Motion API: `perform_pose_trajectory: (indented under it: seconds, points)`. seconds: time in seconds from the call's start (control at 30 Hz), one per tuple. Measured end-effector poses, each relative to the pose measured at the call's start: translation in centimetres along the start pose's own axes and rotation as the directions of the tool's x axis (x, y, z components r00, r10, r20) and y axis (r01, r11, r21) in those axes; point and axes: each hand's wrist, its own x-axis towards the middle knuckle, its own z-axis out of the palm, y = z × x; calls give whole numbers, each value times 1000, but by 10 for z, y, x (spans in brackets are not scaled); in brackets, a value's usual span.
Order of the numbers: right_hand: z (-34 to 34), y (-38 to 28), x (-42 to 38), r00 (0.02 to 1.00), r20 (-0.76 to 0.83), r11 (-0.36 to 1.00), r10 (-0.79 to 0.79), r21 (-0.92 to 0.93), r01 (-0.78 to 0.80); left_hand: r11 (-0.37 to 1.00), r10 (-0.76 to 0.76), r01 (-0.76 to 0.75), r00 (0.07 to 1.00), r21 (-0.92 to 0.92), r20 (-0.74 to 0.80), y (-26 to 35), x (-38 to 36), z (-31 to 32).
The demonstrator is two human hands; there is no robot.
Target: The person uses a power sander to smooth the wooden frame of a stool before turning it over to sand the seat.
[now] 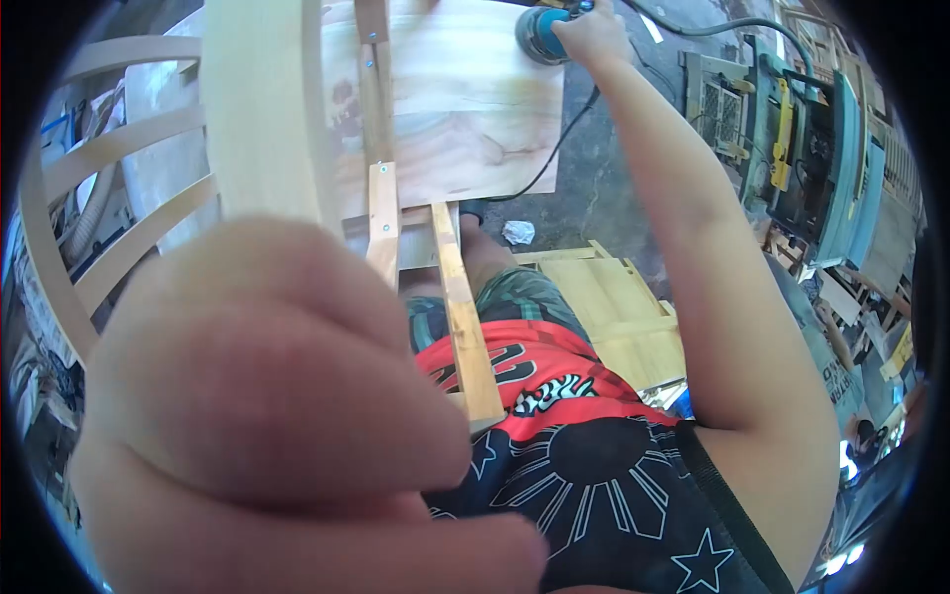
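Note:
Large and close to the camera, my left hand [267,396] has its fingers curled closed around the near end of a pale wooden post [262,109], and the grip itself is partly hidden. That post belongs to a wooden frame with curved slats [129,144] on the left. Far ahead, my right hand [597,40] is closed on a teal power sander [540,36], at the far right edge of a pale wooden board [475,129]. A narrow screwed wooden rail [377,99] runs over the board, and a wooden bar [463,307] reaches back towards my shirt.
A black cord [566,134] trails from the sander across the floor, and a grey hose [722,28] lies beyond it. White crumpled paper [518,232] and wooden panels [614,307] are on the floor. Teal machinery [836,168] stands at the right; a person [829,351] is partly visible near it.

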Motion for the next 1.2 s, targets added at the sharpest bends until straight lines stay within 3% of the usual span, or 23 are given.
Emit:
perform_pose_trajectory:
  seconds: [0.03, 0.1, 0.27, 0.37, 0.43, 0.53, 0.63, 0.73, 0.87, 0.93, 1.2]
  points:
    - [6, -1, 4, 994, -94, 998, -59, -33, 56, 1000, -8, 8, 1000, -12, 11, 0, 1, 1]
    - [9, -5, 12, 995, -101, 1000, -14, -24, 12, 998, -36, 39, 998, -46, 51, 4, 2, 0]
    - [13, -26, -15, 998, -35, 995, -58, -86, 55, 976, -140, 162, 978, -143, 158, 11, 10, 6]
    - [17, -22, -38, 985, -35, 986, -167, -6, 167, 950, -205, 252, 947, -182, 246, 11, 19, 14]
    - [32, -8, -49, 975, 23, 972, -222, -71, 223, 927, -268, 338, 901, -165, 342, 8, 28, 23]
    - [23, 0, -46, 975, 50, 968, -217, -121, 221, 888, -403, 459, 750, 26, 525, -1, 30, 40]
    - [17, 6, -22, 989, 46, 985, -144, -88, 147, 853, -516, 397, 543, 338, 662, -1, 31, 54]
    - [13, 12, 15, 999, -13, 998, -33, -47, 32, 814, -573, 372, 380, 447, 726, -1, 35, 57]
    - [7, 15, 48, 994, -19, 994, 104, -24, -104, 819, -572, 403, 507, 409, 645, -1, 40, 55]
    - [9, 19, 43, 996, -26, 996, 81, -36, -82, 832, -555, 366, 589, 418, 588, 0, 38, 59]
    - [18, -16, -19, 995, 54, 995, -80, -52, 83, 747, -665, 340, 385, 572, 640, -2, 39, 65]
